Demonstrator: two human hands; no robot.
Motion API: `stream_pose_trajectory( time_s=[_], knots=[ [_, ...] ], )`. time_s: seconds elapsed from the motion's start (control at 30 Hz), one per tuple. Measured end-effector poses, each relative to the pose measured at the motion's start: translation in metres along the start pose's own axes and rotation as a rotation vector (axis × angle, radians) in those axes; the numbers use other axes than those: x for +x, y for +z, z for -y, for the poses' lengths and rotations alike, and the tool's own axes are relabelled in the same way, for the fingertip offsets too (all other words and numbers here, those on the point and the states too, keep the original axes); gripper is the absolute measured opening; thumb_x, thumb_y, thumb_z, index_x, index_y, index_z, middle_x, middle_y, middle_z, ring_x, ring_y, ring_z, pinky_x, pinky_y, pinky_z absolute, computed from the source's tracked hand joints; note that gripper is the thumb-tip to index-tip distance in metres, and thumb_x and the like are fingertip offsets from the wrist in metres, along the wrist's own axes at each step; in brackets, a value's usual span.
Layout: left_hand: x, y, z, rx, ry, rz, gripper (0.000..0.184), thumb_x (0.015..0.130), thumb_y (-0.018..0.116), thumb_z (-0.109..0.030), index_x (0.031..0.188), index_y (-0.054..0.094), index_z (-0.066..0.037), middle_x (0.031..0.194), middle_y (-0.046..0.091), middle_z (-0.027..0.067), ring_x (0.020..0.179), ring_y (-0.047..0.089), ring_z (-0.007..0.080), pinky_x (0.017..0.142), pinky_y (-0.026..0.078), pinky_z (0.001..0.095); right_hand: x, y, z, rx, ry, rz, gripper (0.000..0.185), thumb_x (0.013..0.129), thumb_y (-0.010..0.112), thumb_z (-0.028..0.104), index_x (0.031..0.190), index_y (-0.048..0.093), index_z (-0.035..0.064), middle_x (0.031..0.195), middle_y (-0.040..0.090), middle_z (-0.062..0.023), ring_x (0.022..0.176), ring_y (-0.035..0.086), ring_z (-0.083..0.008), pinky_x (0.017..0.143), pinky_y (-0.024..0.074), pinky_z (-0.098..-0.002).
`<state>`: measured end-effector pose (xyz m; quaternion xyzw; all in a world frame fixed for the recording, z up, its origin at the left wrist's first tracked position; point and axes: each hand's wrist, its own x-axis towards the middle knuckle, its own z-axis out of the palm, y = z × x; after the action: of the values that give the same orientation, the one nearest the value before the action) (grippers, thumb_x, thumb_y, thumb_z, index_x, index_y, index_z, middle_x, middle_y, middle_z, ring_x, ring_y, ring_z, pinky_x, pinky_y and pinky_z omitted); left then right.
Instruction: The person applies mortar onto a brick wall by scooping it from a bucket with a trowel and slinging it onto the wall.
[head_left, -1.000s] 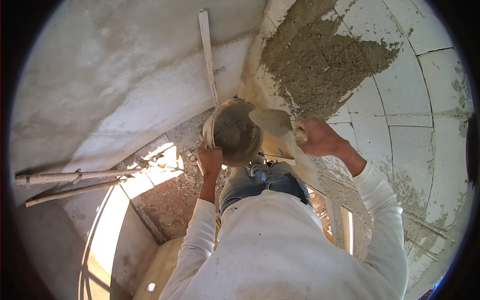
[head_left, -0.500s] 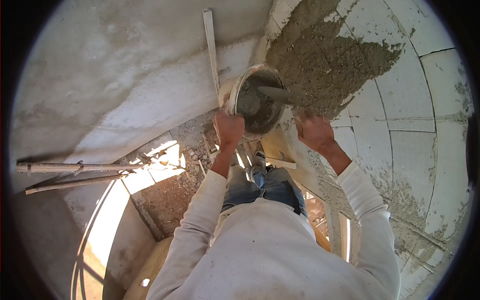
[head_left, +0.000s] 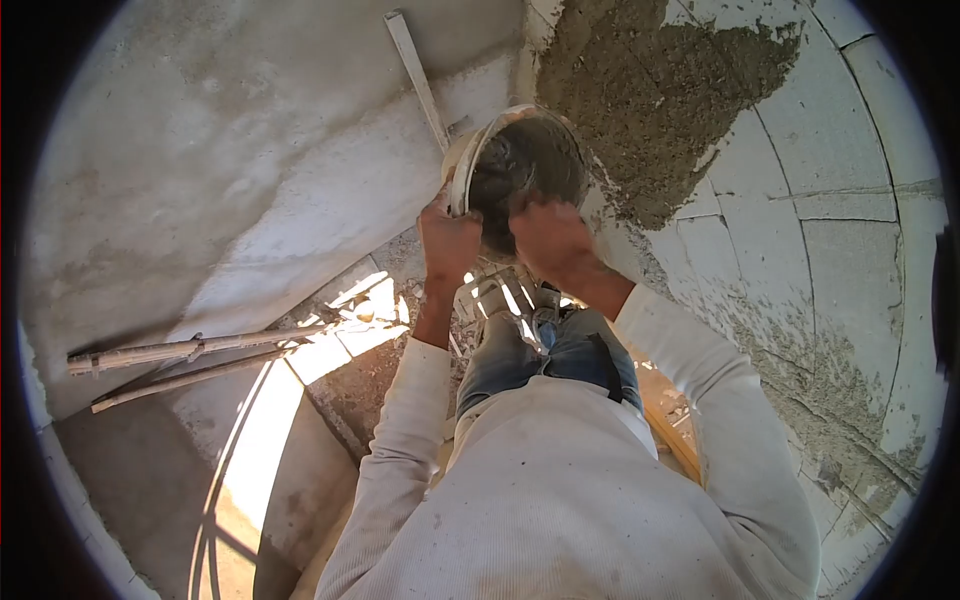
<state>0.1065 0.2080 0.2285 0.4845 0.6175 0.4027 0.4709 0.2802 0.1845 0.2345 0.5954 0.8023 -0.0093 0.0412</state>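
Observation:
My left hand (head_left: 448,240) is closed on the near-left rim of a round, pale bucket (head_left: 461,178), which is tilted with its mouth toward me. Wet grey mortar (head_left: 548,150) coats the inside. Over the bucket's near edge, my right hand (head_left: 552,240) is closed in a fist around a trowel's handle. Its blade reaches into the shaded bucket and can hardly be made out there. Just beyond, to the right, a broad patch of fresh mortar (head_left: 650,110) covers part of the pale block wall (head_left: 850,260).
A smooth plastered wall (head_left: 200,160) rises on the left, with a narrow straight strip (head_left: 417,80) leaning on it. Two wooden poles (head_left: 180,352) stick out at the lower left. Rubble lies on the floor (head_left: 365,390) far below, partly sunlit.
My right hand has moved left from beside the wall to the bucket, taking the trowel into it. My left hand keeps its hold on the rim. The view has shifted slightly.

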Motion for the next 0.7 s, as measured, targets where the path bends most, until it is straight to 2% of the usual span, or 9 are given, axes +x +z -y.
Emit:
stream_pose_trajectory(
  time_s=[0.03,0.1,0.13,0.23,0.33,0.43,0.53,0.63,0.7],
  knots=[
    [0.001,-0.004,0.008,0.010,0.036,-0.019,0.048,0.085,0.067,0.003,0.133,0.073,0.005,0.085,0.076,0.0070,0.070,0.063,0.0113,0.067,0.055,0.0326,-0.011,0.000,0.005,-0.082,-0.171,0.003,0.025,0.092,0.076,0.020,0.107,0.079,0.0005,0.097,0.080,-0.0140,0.092,0.081,-0.0269,0.080,0.0650,-0.0372],
    [0.022,-0.018,0.026,0.032,0.136,-0.052,0.066,0.084,0.067,0.001,0.150,0.067,0.002,0.084,0.076,0.0079,0.068,0.063,0.0131,0.067,0.056,0.0336,-0.016,-0.004,-0.018,0.010,-0.140,-0.025,0.023,0.093,0.074,0.018,0.107,0.078,0.0001,0.097,0.080,-0.0144,0.088,0.081,-0.0279,0.075,0.0647,-0.0368],
    [0.022,-0.019,0.019,0.068,0.103,-0.047,0.067,0.084,0.067,0.001,0.151,0.066,0.002,0.086,0.077,0.0093,0.069,0.064,0.0135,0.069,0.057,0.0336,-0.015,-0.005,-0.028,0.050,-0.131,-0.033,0.023,0.094,0.073,0.017,0.108,0.078,0.0000,0.096,0.080,-0.0146,0.086,0.081,-0.0284,0.072,0.0646,-0.0366],
    [0.010,-0.021,0.009,0.162,0.065,-0.031,0.070,0.083,0.066,-0.001,0.154,0.064,0.000,0.091,0.080,0.0138,0.075,0.069,0.0155,0.076,0.058,0.0343,0.016,0.010,-0.043,0.045,0.153,-0.030,0.025,0.092,0.076,0.017,0.111,0.078,0.0013,0.101,0.080,-0.0151,0.093,0.081,-0.0307,0.080,0.0647,-0.0388],
    [0.012,-0.009,-0.004,0.194,0.123,-0.028,0.070,0.084,0.065,0.001,0.154,0.064,-0.001,0.099,0.082,0.0156,0.082,0.071,0.0155,0.081,0.059,0.0338,0.001,0.016,-0.026,0.081,-0.129,0.097,0.031,0.090,0.079,0.020,0.114,0.077,0.0013,0.106,0.081,-0.0156,0.103,0.080,-0.0332,0.091,0.0637,-0.0440],
    [-0.001,-0.010,-0.010,0.234,0.036,-0.032,0.067,0.085,0.064,0.007,0.152,0.066,0.001,0.111,0.083,0.0125,0.092,0.071,0.0113,0.085,0.058,0.0302,0.009,-0.026,-0.031,0.235,0.099,0.107,0.030,0.090,0.080,0.023,0.111,0.078,0.0020,0.109,0.080,-0.0187,0.113,0.078,-0.0340,0.099,0.0606,-0.0485],
    [-0.007,-0.005,-0.018,0.249,0.187,-0.026,0.072,0.085,0.063,0.009,0.156,0.062,0.000,0.123,0.083,0.0141,0.104,0.073,0.0126,0.093,0.057,0.0302,0.030,-0.038,-0.069,0.297,0.127,0.286,0.019,0.092,0.076,0.019,0.101,0.078,0.0027,0.110,0.079,-0.0229,0.108,0.079,-0.0352,0.092,0.0626,-0.0496],
    [-0.013,-0.007,-0.028,0.166,0.337,-0.007,0.075,0.085,0.062,0.010,0.159,0.060,-0.002,0.131,0.081,0.0138,0.111,0.073,0.0130,0.099,0.057,0.0305,0.034,0.011,-0.098,0.654,0.175,0.343,0.017,0.097,0.074,0.018,0.094,0.076,0.0012,0.098,0.078,-0.0208,0.088,0.080,-0.0276,0.077,0.0620,-0.0431],
    [-0.012,-0.013,-0.020,0.116,0.367,0.004,0.078,0.085,0.063,0.010,0.161,0.058,-0.003,0.133,0.080,0.0120,0.111,0.072,0.0134,0.101,0.057,0.0312,0.024,0.009,-0.090,0.983,0.258,0.582,0.021,0.100,0.073,0.019,0.092,0.073,-0.0001,0.087,0.074,-0.0153,0.075,0.073,-0.0214,0.070,0.0580,-0.0395]
  ],
)
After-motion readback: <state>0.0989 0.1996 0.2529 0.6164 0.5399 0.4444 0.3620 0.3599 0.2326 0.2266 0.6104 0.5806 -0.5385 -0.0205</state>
